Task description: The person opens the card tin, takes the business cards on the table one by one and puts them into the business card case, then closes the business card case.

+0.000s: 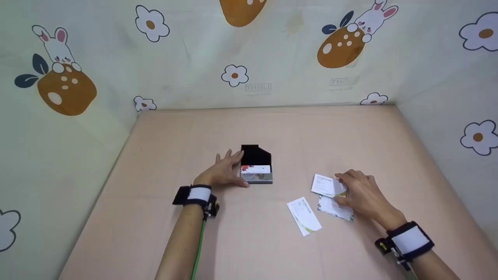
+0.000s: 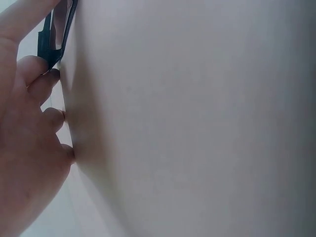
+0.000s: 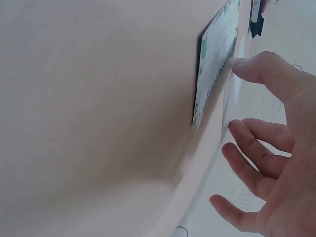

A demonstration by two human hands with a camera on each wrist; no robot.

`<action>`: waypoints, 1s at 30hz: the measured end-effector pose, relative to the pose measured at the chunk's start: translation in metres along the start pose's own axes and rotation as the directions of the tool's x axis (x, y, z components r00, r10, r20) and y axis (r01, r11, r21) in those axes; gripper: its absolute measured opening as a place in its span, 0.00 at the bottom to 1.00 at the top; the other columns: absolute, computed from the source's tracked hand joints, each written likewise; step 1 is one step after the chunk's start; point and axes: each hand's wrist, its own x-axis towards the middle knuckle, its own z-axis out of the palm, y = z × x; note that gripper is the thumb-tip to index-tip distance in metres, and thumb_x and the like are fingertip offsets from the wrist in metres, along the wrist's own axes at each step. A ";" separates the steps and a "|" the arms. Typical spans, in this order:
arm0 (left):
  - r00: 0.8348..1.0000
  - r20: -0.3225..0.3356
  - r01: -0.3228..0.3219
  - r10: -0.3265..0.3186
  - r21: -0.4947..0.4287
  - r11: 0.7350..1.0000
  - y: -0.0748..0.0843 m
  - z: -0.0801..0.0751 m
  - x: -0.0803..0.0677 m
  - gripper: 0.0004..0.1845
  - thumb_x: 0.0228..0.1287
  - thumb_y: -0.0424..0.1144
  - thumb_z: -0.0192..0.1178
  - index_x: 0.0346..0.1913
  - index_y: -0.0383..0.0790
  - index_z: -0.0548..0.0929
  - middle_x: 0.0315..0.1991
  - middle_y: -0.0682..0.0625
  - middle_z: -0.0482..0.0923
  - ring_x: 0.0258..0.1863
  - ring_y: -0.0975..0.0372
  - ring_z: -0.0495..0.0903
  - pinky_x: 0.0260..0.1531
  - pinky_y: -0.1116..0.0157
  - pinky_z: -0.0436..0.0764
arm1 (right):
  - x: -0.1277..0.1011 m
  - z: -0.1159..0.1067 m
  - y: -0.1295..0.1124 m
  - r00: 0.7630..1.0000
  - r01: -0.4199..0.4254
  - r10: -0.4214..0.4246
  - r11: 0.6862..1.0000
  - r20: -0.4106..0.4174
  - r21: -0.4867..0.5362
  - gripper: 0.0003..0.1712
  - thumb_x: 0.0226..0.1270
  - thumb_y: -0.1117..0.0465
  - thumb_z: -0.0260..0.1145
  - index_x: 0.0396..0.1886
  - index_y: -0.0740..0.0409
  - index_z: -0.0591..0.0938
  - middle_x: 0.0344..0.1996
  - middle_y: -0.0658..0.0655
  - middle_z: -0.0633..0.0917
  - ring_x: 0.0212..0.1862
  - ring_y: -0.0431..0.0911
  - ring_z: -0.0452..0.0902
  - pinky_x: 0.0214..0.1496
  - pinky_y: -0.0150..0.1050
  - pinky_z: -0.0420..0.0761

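Note:
A black card case (image 1: pixel 256 154) stands open on the table, with a white and red card (image 1: pixel 255 169) in its lower part. My left hand (image 1: pixel 223 171) holds the case's left side, thumb at the lower corner and index finger higher up. In the left wrist view, the fingers wrap the edge of the dark case (image 2: pixel 47 47). On the right, my right hand (image 1: pixel 362 192) pinches a white business card (image 1: pixel 325 185) across its right end between thumb and fingertips. That card overlaps a leaf-bordered card (image 1: pixel 334 210), which shows larger in the right wrist view.
Another white business card (image 1: pixel 304 216) lies askew on the table, left of the leaf-bordered one. The pinkish table (image 1: pixel 186 132) meets patterned walls at its back and sides. A green cable (image 1: pixel 199 249) runs along the left forearm.

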 end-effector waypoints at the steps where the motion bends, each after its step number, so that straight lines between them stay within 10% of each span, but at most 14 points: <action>1: 1.000 0.000 0.000 0.000 0.003 1.000 0.000 0.000 0.000 0.63 0.50 0.57 0.76 0.81 0.46 0.46 0.82 0.51 0.42 0.82 0.51 0.29 0.78 0.46 0.23 | 0.001 0.000 0.000 1.000 0.008 -0.008 1.000 -0.008 -0.009 0.38 0.46 0.57 0.81 0.57 0.69 0.81 0.49 0.68 0.84 0.49 0.61 0.79 0.53 0.64 0.74; 30: 1.000 -0.016 0.011 -0.011 -0.028 1.000 0.000 0.002 -0.001 0.63 0.49 0.57 0.76 0.81 0.48 0.47 0.82 0.54 0.43 0.82 0.53 0.29 0.79 0.48 0.23 | 0.048 -0.007 -0.040 0.965 0.200 -0.210 0.977 -0.154 -0.080 0.40 0.43 0.57 0.85 0.58 0.65 0.81 0.50 0.65 0.85 0.52 0.59 0.79 0.56 0.60 0.74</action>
